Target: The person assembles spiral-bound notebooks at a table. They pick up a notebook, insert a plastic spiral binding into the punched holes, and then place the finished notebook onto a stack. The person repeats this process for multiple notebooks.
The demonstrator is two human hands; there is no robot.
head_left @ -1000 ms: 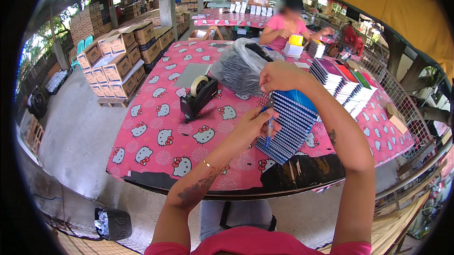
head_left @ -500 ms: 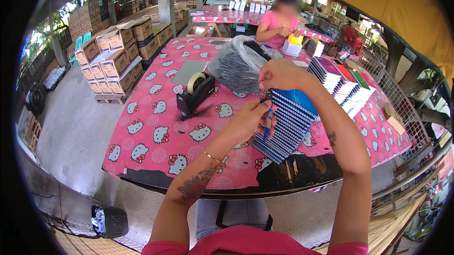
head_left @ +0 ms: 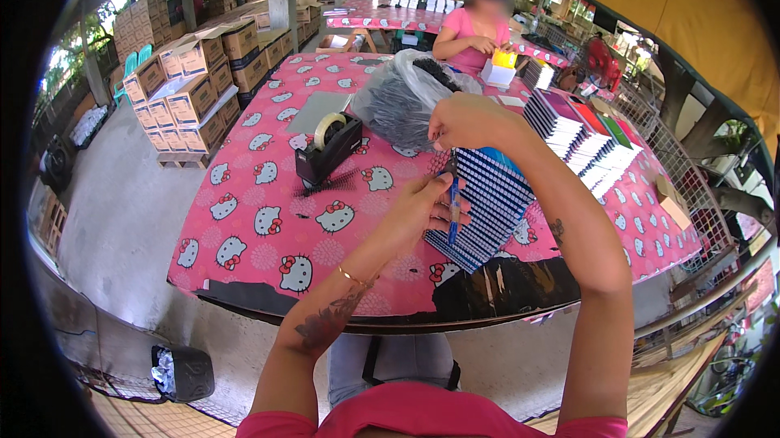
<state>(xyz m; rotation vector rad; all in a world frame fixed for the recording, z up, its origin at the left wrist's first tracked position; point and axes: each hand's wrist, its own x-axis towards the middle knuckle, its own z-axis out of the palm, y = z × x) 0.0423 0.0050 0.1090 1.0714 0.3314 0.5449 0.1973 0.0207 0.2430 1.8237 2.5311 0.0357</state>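
two hands in view, both at the near part of the surface (head_left: 325, 253), which has one pink cover printed with cat faces, torn to black along the near edge.

left hand (head_left: 429, 204): fingers wrapped loosely, grasping one pair of blue-handled pliers (head_left: 453, 214); handles downward, tip up by the far left corner of the notebook pile. right hand (head_left: 473, 123): bent over that same corner, fingers curled, fingertips drawn close together just above the pliers' tip. cannot tell whether anything thin is pinched there.

notebook pile (head_left: 487, 206): one, on the surface in front of the person, between the forearms. blue cover on top, dark coiled spines facing the person in many rows; too fine to count.

around it: one clear plastic bag (head_left: 396, 106) with dark contents, just beyond the hands. one black tape dispenser (head_left: 340, 159) to the left, carrying one roll of tape (head_left: 330, 129). one loose black coil (head_left: 345, 184) beside the dispenser. one grey sheet (head_left: 318, 115) behind it. to the right, at least three stacks of notebooks (head_left: 578, 144), purple, red and green covers showing.

across the surface, one co-worker (head_left: 470, 46) in pink, hands at one yellow item (head_left: 504, 58) above one white block (head_left: 497, 75).
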